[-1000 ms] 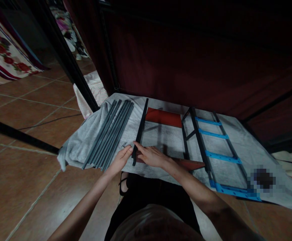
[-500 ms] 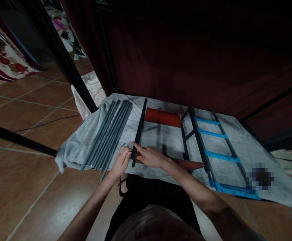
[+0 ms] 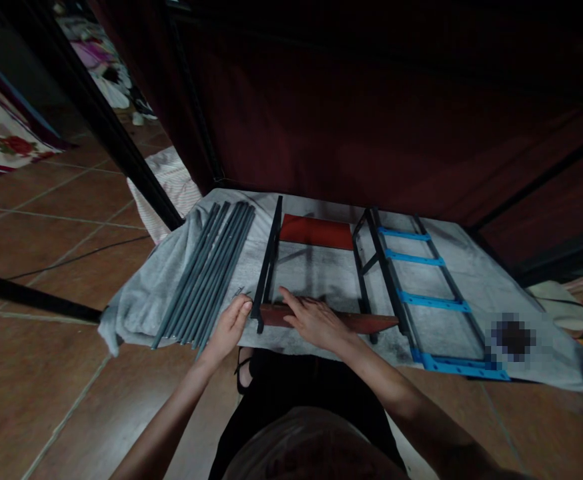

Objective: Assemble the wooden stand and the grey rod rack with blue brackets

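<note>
My left hand (image 3: 229, 327) is closed in a pinch just left of the near end of a black metal side frame (image 3: 268, 267). What its fingertips hold, if anything, is too small to make out. Small metal pieces, perhaps screws (image 3: 240, 291), lie on the cloth just beyond it. My right hand (image 3: 316, 325) is open, index finger stretched out, over a reddish-brown board (image 3: 371, 324) along the frame's near side; I cannot tell how firmly it touches. Farther back, a red panel (image 3: 315, 232) spans between the black side frames.
Several grey tubes (image 3: 204, 273) lie side by side on the left of the grey cloth (image 3: 451, 267). To the right is a rack with blue crossbars (image 3: 434, 301). Black poles (image 3: 96, 120) rise at the left, and a dark red curtain (image 3: 371, 120) hangs behind.
My right hand has drawn away from the black side frame, to the right over the board. My left hand has moved slightly left, off the frame. The view has shifted a little.
</note>
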`<state>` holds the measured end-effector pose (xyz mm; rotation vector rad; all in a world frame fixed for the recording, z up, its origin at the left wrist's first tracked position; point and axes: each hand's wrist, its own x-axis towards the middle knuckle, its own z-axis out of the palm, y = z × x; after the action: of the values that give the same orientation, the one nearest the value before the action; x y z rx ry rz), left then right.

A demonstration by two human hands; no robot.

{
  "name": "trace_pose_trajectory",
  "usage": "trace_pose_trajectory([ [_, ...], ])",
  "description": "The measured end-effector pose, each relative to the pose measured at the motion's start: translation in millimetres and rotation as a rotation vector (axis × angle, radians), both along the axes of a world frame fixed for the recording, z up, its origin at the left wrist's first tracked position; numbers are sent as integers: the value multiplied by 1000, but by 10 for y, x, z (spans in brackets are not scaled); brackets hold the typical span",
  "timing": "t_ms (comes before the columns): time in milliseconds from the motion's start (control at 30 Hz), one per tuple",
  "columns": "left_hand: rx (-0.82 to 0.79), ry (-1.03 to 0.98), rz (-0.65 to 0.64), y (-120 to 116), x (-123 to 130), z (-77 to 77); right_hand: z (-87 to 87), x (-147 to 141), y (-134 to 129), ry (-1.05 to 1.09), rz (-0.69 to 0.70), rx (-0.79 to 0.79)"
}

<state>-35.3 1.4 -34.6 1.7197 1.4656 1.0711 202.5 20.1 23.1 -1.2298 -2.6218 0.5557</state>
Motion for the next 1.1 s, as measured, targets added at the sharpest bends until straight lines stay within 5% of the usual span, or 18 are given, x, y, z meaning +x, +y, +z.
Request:
trace_pose_trajectory([
  [167,40,96,42,15,-123,65,-105,308,-320,192,-62,156],
  [300,292,265,74,32,48,347,-290,617,-719,370,-236,192],
  [467,444,451,-161,-20,887,655,-627,1085,-1080,617,-535,175],
  [667,302,589,-464,97,1952,548,-938,1713,-1103,840,-957,116],
  [833,214,635,-579,171,2454,501,-977,1954,-942,979,-1015,10],
  [1000,371,532,-483,7,2307,744,-1057,1956,-961,988,-973,-37],
  [1100,437,409,-122,-39,1685,845,-1219,1954,-1123,966,-983,-67],
])
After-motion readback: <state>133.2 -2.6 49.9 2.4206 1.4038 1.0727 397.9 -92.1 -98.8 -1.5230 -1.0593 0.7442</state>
